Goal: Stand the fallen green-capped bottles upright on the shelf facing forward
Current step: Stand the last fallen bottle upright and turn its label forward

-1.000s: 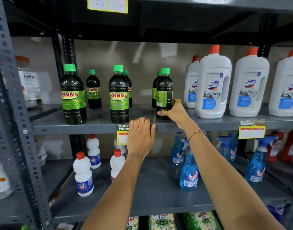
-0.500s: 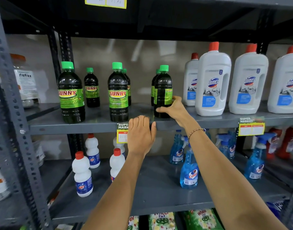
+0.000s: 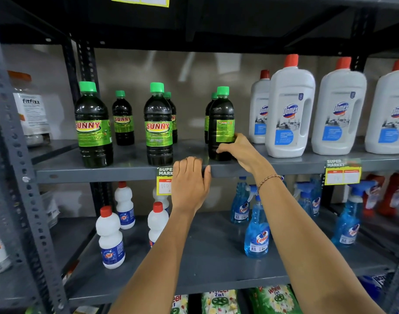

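My right hand (image 3: 242,152) curled its fingers (image 3: 224,148) around the lower body of a green-capped bottle (image 3: 221,125), which stood upright near the front edge of the shelf (image 3: 130,173), its label turned partly to the right. My left hand (image 3: 189,184) rested on the shelf's front lip, fingers pressed together, gripping nothing. Left of the bottle, four more green caps stood upright, two at the front with Sunny labels (image 3: 157,126) facing forward. White Domex jugs (image 3: 289,109) stood at right.
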`<state>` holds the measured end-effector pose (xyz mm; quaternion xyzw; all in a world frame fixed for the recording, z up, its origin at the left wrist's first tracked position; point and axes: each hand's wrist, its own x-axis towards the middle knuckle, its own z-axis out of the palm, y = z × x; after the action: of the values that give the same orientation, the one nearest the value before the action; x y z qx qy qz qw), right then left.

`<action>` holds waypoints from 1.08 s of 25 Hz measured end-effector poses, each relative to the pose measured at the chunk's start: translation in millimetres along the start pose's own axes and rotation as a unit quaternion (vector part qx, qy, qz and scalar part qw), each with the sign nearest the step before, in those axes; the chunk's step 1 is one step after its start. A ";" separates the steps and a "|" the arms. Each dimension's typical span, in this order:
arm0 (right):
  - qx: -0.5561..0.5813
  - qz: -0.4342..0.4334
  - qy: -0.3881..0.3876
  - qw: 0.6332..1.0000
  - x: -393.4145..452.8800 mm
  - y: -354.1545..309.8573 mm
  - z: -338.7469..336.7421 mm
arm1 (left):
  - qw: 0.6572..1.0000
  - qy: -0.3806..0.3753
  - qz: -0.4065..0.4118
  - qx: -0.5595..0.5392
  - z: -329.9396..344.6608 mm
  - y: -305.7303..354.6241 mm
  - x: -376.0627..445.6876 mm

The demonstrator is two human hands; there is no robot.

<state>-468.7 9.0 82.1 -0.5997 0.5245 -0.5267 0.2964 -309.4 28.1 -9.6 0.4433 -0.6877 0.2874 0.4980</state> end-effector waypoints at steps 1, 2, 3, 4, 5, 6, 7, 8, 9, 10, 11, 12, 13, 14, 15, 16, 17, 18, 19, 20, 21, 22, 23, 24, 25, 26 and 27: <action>-0.007 -0.013 0.011 1.000 -1.9 0.6 2.3 | 1.000 0.001 0.000 -0.001 0.1 -0.2 -0.1; -0.023 -0.022 0.035 0.999 -4.4 0.9 5.2 | 1.000 0.000 0.001 -0.003 0.0 -0.4 0.4; -0.040 -0.027 0.063 0.997 -6.1 1.1 7.7 | 1.000 -0.001 0.002 -0.003 -0.2 -0.8 1.0; -0.048 -0.028 0.079 0.995 -6.9 1.5 9.3 | 1.000 -0.002 0.004 -0.002 -0.2 -0.9 1.0; -0.046 -0.027 0.078 0.995 -6.8 1.0 9.7 | 1.000 -0.001 0.006 0.001 0.0 -1.1 0.6; -0.035 -0.021 0.063 0.997 -6.5 0.2 8.6 | 1.000 -0.001 0.008 0.002 0.2 -1.3 0.1; -0.021 -0.011 0.044 0.999 -5.9 -0.7 6.3 | 1.000 -0.001 0.010 0.002 0.3 -1.7 -0.3; -0.016 -0.003 0.030 0.999 -4.7 -0.9 3.9 | 1.000 0.000 0.012 0.002 0.7 -2.0 -0.6; -0.014 0.001 0.026 1.000 -4.4 0.0 2.8 | 1.000 0.001 0.014 0.004 1.4 -2.1 -1.1; -0.015 -0.004 0.031 0.999 -4.5 1.5 3.2 | 1.000 0.002 0.014 0.007 1.8 -2.2 -1.1; -0.024 -0.018 0.044 0.999 -6.0 3.0 5.4 | 1.000 0.002 0.014 0.010 2.1 -2.5 -1.2; -0.042 -0.034 0.056 0.997 -7.9 3.2 7.8 | 1.000 0.002 0.013 0.011 2.1 -2.5 -0.7; -0.055 -0.044 0.061 0.996 -8.8 2.3 8.8 | 1.000 0.003 0.012 0.011 1.7 -2.1 0.2; -0.054 -0.042 0.058 0.996 -8.6 1.2 8.6 | 1.000 0.003 0.012 0.012 1.2 -1.8 0.4; -0.041 -0.033 0.050 0.997 -7.4 -0.5 7.5 | 1.000 0.003 0.012 0.015 0.7 -1.6 0.5; -0.026 -0.023 0.039 0.999 -6.5 -1.1 5.6 | 1.000 0.000 0.011 0.016 0.2 -1.2 0.5; -0.019 -0.018 0.030 0.999 -6.5 -1.3 4.5 | 1.000 -0.004 0.011 0.017 -0.7 -0.9 0.4; -0.021 -0.019 0.030 0.999 -7.2 -0.3 4.4 | 1.000 -0.008 0.011 0.018 -1.4 -0.4 0.6; -0.032 -0.026 0.039 0.998 -8.2 0.7 5.2 | 1.000 -0.011 0.010 0.020 -1.8 0.3 0.6; -0.047 -0.037 0.053 0.997 -9.2 2.1 6.5 | 1.000 -0.012 0.009 0.022 -1.8 0.7 0.7; -0.059 -0.047 0.063 0.995 -10.2 2.9 7.6 | 1.000 -0.012 0.009 0.023 -2.0 0.8 0.8; -0.060 -0.052 0.063 0.995 -10.4 2.7 7.7 | 1.000 -0.011 0.009 0.024 -2.3 0.9 1.1; -0.053 -0.052 0.056 0.996 -9.9 1.8 7.7 | 1.000 -0.010 0.010 0.025 -2.4 0.1 1.4; -0.045 -0.049 0.046 0.997 -9.1 0.7 7.1 | 1.000 -0.008 0.010 0.026 -2.2 -0.7 1.4; -0.038 -0.044 0.036 0.998 -7.9 0.4 5.9 | 1.000 -0.004 0.012 0.027 -1.6 -0.8 1.3; -0.035 -0.038 0.029 0.998 -7.0 1.1 4.7 | 1.000 0.000 0.014 0.027 -0.3 -0.8 1.0; -0.035 -0.035 0.024 0.998 -6.1 2.2 4.7 | 0.999 0.005 0.017 0.027 0.9 -1.3 0.1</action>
<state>-464.4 13.2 76.9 -0.6146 0.5280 -0.5329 0.2440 -308.7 26.8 -9.8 0.4436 -0.6844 0.3163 0.4845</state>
